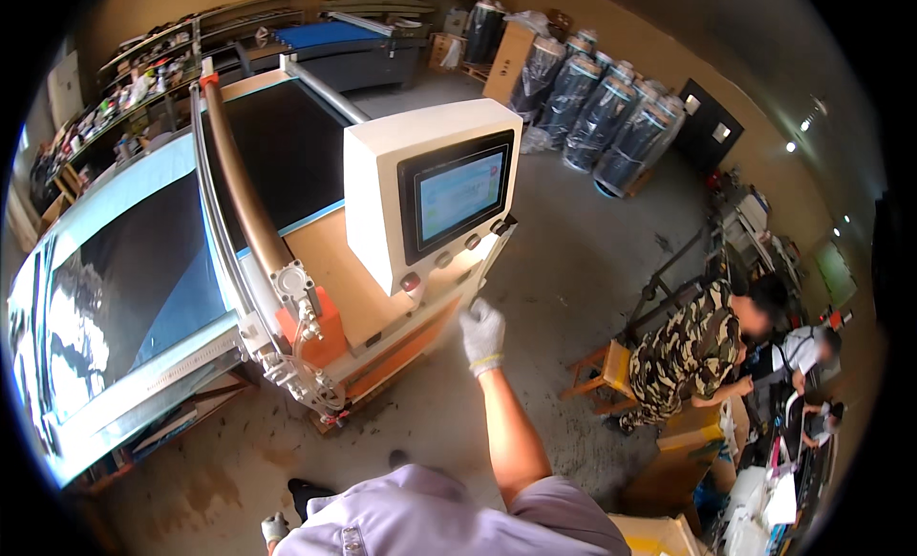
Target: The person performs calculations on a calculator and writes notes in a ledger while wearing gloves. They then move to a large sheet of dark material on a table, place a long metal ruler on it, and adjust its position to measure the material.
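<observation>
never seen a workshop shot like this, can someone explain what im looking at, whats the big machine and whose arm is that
The picture comes from a camera worn on a person's head, looking down, so the walls and edges bend near the rim. The bare arm rising from the bottom is the wearer's own. Its gloved right hand reaches up to the corner of a white control box with a lit touchscreen and round buttons beneath. The hand seems to hold nothing. The left hand, also gloved, hangs low near the floor.

The box sits on a long flat-bed machine whose dark glossy sheet stretches away to the left, crossed by a brown rail. Behind stand wrapped dark rolls. At right, other people bend over a bench.
</observation>
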Demonstrator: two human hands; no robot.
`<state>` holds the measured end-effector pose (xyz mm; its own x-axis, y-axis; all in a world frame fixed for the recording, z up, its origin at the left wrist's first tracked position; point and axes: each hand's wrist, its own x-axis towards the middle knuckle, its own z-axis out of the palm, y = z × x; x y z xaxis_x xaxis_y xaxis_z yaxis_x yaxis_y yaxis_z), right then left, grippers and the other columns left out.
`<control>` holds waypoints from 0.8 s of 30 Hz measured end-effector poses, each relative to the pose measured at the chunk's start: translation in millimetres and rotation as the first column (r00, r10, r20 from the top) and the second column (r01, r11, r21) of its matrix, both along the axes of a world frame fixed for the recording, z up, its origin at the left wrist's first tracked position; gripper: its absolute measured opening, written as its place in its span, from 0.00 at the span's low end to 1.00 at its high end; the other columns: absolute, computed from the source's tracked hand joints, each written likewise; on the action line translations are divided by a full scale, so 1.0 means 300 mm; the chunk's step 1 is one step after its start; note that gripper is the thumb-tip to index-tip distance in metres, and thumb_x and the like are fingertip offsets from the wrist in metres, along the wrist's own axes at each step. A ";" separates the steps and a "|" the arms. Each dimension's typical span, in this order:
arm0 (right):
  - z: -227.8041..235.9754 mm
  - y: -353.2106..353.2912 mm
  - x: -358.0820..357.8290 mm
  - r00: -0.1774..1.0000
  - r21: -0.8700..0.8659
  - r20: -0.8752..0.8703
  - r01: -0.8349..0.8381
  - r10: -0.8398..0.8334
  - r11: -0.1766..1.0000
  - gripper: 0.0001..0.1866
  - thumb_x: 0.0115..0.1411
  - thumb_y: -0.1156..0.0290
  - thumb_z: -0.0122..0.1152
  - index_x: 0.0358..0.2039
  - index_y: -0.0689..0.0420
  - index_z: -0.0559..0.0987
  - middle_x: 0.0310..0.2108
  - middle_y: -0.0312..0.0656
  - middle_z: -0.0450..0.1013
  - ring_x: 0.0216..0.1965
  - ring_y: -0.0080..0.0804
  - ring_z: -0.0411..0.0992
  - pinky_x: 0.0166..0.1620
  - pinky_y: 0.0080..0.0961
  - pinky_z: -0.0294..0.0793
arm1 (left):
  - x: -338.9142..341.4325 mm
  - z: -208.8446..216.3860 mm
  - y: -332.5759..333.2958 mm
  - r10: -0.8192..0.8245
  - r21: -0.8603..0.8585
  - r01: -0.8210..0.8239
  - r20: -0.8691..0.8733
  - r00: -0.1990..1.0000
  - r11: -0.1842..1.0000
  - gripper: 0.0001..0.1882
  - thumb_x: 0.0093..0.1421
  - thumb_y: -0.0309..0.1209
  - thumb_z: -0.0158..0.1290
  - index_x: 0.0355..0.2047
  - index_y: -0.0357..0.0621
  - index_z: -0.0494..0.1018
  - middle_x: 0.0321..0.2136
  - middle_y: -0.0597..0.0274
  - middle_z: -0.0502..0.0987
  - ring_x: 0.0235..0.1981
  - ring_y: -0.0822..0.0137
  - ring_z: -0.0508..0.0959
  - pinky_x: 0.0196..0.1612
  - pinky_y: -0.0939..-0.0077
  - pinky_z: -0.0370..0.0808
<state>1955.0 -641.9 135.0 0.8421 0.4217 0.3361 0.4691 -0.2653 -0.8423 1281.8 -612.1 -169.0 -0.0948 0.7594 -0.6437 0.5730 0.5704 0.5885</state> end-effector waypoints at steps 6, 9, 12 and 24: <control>0.276 0.066 0.112 0.989 0.279 0.111 -0.126 0.099 0.952 0.22 0.61 0.75 0.68 0.19 0.59 0.62 0.17 0.32 0.53 0.23 0.21 0.51 0.26 0.29 0.58 | 0.049 0.068 -0.045 0.273 0.008 -0.275 0.074 0.959 0.962 0.13 0.64 0.34 0.54 0.29 0.36 0.75 0.15 0.57 0.73 0.12 0.63 0.73 0.16 0.65 0.73; 0.341 0.090 0.131 0.983 0.321 0.139 -0.156 0.117 0.934 0.22 0.60 0.76 0.68 0.20 0.59 0.61 0.17 0.32 0.53 0.23 0.21 0.50 0.26 0.28 0.58 | 0.023 0.035 -0.101 0.221 0.254 -0.197 -0.071 0.973 0.947 0.13 0.63 0.34 0.55 0.29 0.35 0.76 0.16 0.59 0.75 0.14 0.63 0.75 0.19 0.65 0.73; 0.349 0.108 0.187 0.958 0.359 0.238 -0.239 0.159 0.902 0.23 0.61 0.76 0.68 0.20 0.59 0.61 0.17 0.33 0.53 0.22 0.22 0.50 0.26 0.28 0.58 | 0.028 0.037 -0.165 0.119 0.260 -0.039 -0.297 0.947 0.965 0.17 0.60 0.40 0.56 0.27 0.34 0.77 0.21 0.49 0.79 0.19 0.56 0.79 0.28 0.60 0.77; 0.473 0.134 0.271 0.718 0.166 0.696 -0.133 -0.020 0.977 0.28 0.59 0.71 0.67 0.62 0.50 0.74 0.63 0.62 0.63 0.63 0.64 0.63 0.64 0.52 0.63 | -0.025 -0.050 -0.352 -0.003 0.290 0.159 -0.472 0.882 0.944 0.21 0.57 0.43 0.55 0.28 0.33 0.79 0.25 0.45 0.82 0.24 0.51 0.81 0.32 0.56 0.79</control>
<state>2036.4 -601.7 276.8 0.3192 0.3240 0.8906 0.9475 -0.0907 -0.3066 1274.2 -717.7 -184.1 -0.2490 0.9299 -0.2708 0.8573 0.3417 0.3850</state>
